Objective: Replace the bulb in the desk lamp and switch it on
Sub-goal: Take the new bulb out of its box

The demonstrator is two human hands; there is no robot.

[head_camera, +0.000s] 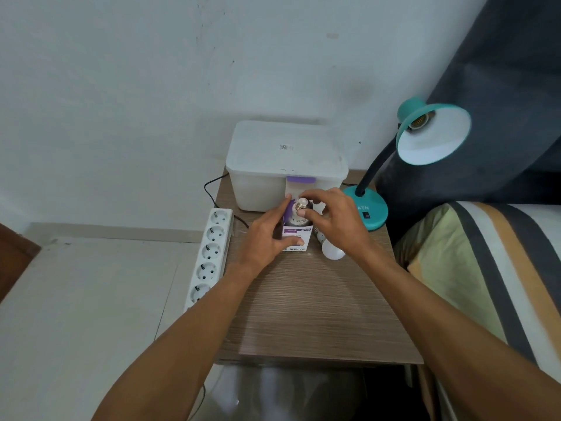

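Observation:
A teal desk lamp (431, 135) stands at the table's back right, its shade tilted toward me and its brass socket (420, 120) bare. My left hand (267, 235) grips a small white-and-purple bulb box (299, 238) standing on the table. A bulb (302, 208) pokes out of the box's open top, metal screw base up, and the fingertips of my right hand (334, 220) pinch that base. Another white bulb (332, 250) lies on its side on the table just right of the box, partly under my right hand. The lamp's black switch (366, 214) is on its round base.
A white lidded plastic box (285, 159) with a purple latch sits behind the bulb box. A white power strip (209, 253) runs along the table's left edge with a black cord. A striped bed (485, 268) and dark curtain border the wooden table (303, 314) on the right.

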